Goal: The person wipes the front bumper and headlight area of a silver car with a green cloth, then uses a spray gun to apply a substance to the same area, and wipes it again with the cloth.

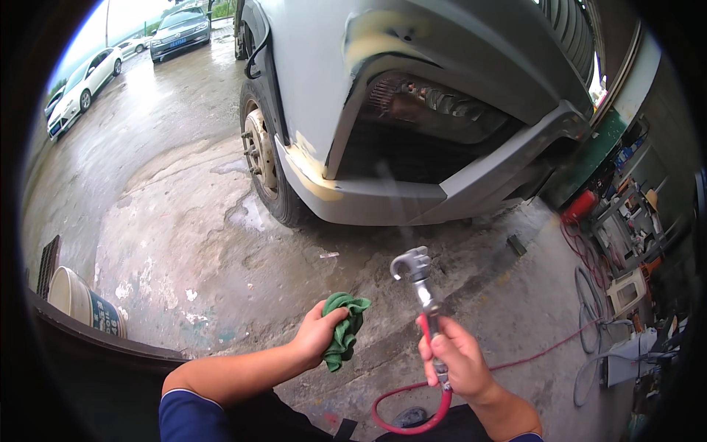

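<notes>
The right hand point(460, 361) has its fingers clenched around a metal air blow gun point(421, 283), nozzle hooked upward, held in front of the grey vehicle bumper point(383, 199) and pointing toward it. A red hose point(412, 423) loops from the gun's base below that hand. The left hand point(318, 333), just left of the blow gun, grips a crumpled green cloth point(345, 324). A front wheel point(264, 158) stands at the bumper's left end, on the wet concrete floor point(184, 243).

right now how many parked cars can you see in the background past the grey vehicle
3, maybe more hidden: a white car at far left, a grey car at top, and a sliver of a white one between them.
</notes>
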`<state>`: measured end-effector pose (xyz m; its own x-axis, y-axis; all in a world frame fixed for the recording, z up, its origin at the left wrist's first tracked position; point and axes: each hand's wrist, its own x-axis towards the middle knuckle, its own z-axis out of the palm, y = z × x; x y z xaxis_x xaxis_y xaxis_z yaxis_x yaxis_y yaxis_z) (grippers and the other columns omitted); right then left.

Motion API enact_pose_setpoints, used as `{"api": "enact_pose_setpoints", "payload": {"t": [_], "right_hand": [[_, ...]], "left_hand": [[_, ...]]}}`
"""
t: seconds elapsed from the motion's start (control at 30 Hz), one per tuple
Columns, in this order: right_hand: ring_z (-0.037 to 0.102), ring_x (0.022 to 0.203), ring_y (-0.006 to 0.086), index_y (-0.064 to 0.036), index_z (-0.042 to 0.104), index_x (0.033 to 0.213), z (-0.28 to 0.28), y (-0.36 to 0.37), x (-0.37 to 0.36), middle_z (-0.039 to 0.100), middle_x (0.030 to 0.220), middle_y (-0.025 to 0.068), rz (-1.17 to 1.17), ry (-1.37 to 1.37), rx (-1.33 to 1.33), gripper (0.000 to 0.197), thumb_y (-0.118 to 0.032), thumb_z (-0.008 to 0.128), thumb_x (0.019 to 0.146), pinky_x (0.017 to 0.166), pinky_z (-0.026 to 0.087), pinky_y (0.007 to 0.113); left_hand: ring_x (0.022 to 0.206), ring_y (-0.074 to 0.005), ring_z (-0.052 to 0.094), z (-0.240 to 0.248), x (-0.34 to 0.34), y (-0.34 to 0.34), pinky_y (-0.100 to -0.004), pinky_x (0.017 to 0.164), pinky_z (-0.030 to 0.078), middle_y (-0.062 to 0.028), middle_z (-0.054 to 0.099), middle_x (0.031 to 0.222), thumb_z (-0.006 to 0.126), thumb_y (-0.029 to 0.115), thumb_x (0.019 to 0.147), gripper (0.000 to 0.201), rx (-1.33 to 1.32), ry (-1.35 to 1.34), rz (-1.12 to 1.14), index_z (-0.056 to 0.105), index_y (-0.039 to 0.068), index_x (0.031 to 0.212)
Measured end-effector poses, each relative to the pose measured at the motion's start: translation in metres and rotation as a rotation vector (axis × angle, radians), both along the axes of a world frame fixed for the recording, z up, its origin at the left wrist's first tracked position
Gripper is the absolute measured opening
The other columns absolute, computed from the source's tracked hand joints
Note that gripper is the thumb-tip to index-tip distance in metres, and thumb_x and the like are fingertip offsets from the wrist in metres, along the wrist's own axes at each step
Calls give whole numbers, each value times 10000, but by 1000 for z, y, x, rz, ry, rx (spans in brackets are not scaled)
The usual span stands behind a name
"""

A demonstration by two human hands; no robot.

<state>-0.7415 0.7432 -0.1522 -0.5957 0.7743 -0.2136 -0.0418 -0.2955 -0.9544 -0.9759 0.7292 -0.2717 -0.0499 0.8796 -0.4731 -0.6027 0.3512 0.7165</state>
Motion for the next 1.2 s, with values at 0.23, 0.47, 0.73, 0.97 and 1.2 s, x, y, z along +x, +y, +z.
{"api": "enact_pose_setpoints", "payload": {"t": [0.23,0.47,0.73,0.97,1.2], "right_hand": [[543,540,119,-32,422,1283,20,-3,-2,538,860,67,-96,62,4,343,-198,485,990,485,456,233],[549,531,131,9,418,1296,18,-2,-5,549,875,84,-160,105,66,397,-233,493,991,484,458,232],[554,553,137,-2,386,1322,13,-1,-16,545,899,96,-17,87,178,458,-263,535,976,510,478,247],[566,575,149,4,384,1325,27,4,-21,548,902,103,26,109,143,502,-271,577,953,526,490,260],[559,636,117,41,336,1352,19,-5,-15,549,922,93,58,120,94,498,-172,556,959,575,479,255]], "left_hand": [[829,-145,608,-2,0,-2,-309,709,522,-50,616,968,545,134,926,232,-9,19,-63,530,60,1145],[674,-155,596,2,5,-4,-312,567,509,-57,586,848,550,142,929,198,28,-28,-63,518,31,1089],[634,-164,595,-2,2,-2,-328,521,506,-59,582,833,544,148,933,182,19,20,-42,515,50,1084],[630,-172,602,-9,-1,0,-329,512,510,-67,589,830,544,143,935,180,-7,22,-22,515,50,1086],[623,-173,602,-5,-2,-1,-332,518,517,-67,591,828,549,144,937,184,-15,-41,-43,517,54,1094]]}}
